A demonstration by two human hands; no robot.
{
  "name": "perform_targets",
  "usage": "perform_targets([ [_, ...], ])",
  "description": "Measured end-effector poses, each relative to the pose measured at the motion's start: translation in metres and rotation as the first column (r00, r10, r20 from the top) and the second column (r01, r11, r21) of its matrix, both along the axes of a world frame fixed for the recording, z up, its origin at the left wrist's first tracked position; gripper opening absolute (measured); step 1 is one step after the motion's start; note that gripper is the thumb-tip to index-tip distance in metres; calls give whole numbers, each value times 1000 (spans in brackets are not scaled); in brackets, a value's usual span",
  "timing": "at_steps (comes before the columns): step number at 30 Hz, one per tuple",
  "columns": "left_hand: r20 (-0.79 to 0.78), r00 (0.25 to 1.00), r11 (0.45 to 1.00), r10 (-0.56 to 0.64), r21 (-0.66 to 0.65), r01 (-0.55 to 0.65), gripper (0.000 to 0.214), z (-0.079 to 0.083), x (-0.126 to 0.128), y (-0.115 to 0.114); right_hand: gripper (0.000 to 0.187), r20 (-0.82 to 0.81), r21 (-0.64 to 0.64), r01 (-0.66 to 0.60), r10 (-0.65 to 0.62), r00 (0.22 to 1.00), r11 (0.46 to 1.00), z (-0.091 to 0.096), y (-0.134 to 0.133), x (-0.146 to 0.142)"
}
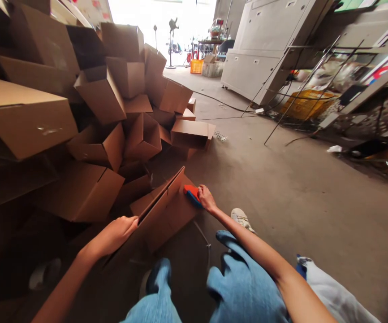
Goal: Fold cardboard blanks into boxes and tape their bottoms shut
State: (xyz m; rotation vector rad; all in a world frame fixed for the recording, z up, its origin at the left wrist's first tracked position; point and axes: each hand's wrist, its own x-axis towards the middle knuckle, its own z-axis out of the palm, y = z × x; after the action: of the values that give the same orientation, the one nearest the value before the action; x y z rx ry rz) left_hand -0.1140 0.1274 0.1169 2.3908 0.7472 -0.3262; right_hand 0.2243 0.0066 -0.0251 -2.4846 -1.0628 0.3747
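Observation:
My left hand (124,229) is closed on the upper edge of a flattened cardboard box (167,197), which stands tilted in front of my knees. Its fingertips are partly hidden behind the board. In my right hand (206,198) is a small red and blue hand tool (191,193), held against or just in front of the box's right-hand panel. What kind of tool it is, I cannot tell. The fingers wrap round its right end.
Opened cardboard boxes (101,96) are heaped on the left and ahead. A pale roll (45,273) lies at lower left. White fabric (331,282) lies beside my right leg. A grey machine cabinet (251,72), thin rods and a yellow crate (308,102) stand at right.

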Motion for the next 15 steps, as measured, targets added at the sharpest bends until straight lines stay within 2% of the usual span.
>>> perform_targets([
  [3,31,998,996,57,-64,-55,50,-4,-3,2,54,-24,181,-21,26,999,983,26,12,-3],
  [5,38,997,993,67,-98,-63,50,-4,-3,1,57,-32,330,-89,105,994,940,47,17,-17],
  [7,47,998,991,52,-127,-46,50,-3,-1,-2,64,-25,538,-203,256,966,818,69,21,-37],
  [8,53,998,989,44,-142,-36,50,-3,1,-4,67,-12,583,-247,312,950,774,80,22,-48],
  [9,61,997,987,38,-156,-28,50,-4,2,-7,72,-10,583,-272,342,940,765,91,23,-59],
  [12,83,994,988,70,-144,-57,48,-11,6,-16,84,-17,436,-339,385,923,833,112,28,-83],
  [15,72,988,989,136,-66,-131,45,-19,6,-24,97,-95,276,-372,410,907,886,116,31,-91],
])
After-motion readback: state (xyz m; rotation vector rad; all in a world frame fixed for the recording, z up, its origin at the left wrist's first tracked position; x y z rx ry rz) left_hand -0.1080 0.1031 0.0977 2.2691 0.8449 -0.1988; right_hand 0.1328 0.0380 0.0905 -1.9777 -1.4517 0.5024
